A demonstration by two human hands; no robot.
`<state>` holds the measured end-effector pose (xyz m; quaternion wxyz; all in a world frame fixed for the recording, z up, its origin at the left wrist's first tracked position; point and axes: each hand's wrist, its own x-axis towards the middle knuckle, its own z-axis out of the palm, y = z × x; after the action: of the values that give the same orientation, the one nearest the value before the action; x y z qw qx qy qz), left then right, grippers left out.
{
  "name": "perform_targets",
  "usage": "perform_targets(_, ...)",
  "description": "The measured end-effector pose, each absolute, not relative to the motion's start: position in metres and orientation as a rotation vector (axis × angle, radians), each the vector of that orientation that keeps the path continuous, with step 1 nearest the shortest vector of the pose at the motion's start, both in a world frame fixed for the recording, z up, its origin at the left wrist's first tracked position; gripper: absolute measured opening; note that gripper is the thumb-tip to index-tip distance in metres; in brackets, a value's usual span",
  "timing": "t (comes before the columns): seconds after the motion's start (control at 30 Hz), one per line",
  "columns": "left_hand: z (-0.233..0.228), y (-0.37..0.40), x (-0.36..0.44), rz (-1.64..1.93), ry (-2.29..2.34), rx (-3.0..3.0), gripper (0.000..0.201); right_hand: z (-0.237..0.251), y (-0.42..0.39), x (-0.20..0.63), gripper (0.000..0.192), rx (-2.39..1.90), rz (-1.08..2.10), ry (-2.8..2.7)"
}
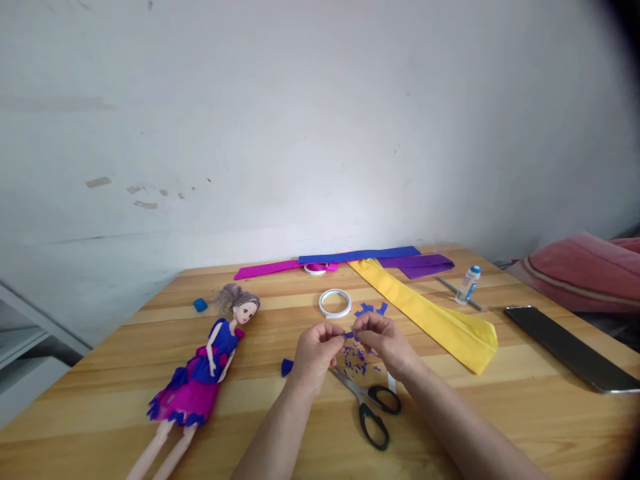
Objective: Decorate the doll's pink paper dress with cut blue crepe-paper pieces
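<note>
Between the fingertips of my left hand (319, 348) and my right hand (384, 340) is a small blue paper strip (349, 335), pinched from both sides. Small blue scraps (356, 363) lie scattered on the table below my hands, with larger blue pieces (370, 309) just beyond. Scissors with black handles (373, 413) rest under and between my forearms, their blade tips partly hidden by my left hand. A bunched blue piece (287, 367) sits left of my left hand. On the left lies a doll (200, 367) in a blue and magenta dress.
A white tape roll (335, 303) lies beyond my hands. Yellow (425, 313), blue (360, 255), purple (425, 265) and magenta (267, 269) strips stretch across the back. On the right are a glue bottle (468, 285), a grey stick (459, 293) and a dark phone-like slab (570, 347).
</note>
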<state>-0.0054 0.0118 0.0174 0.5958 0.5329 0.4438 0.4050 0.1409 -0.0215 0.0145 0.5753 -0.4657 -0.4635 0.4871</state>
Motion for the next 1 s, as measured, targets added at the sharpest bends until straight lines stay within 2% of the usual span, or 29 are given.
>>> perform_targets(0.3,0.018,0.01,-0.004,0.925,1.003,1.239,0.01,0.007,-0.02,0.14,0.007,-1.079,0.992,-1.297)
perform_targets(0.57,0.019,0.009,-0.004,0.895,0.999,1.23,0.01,0.008,-0.02,0.137,0.006,-1.082,1.109,-1.188)
perform_targets(1.0,0.019,0.009,-0.003,0.898,0.891,1.115,0.01,0.01,-0.022,0.139,0.004,-1.067,1.097,-1.189)
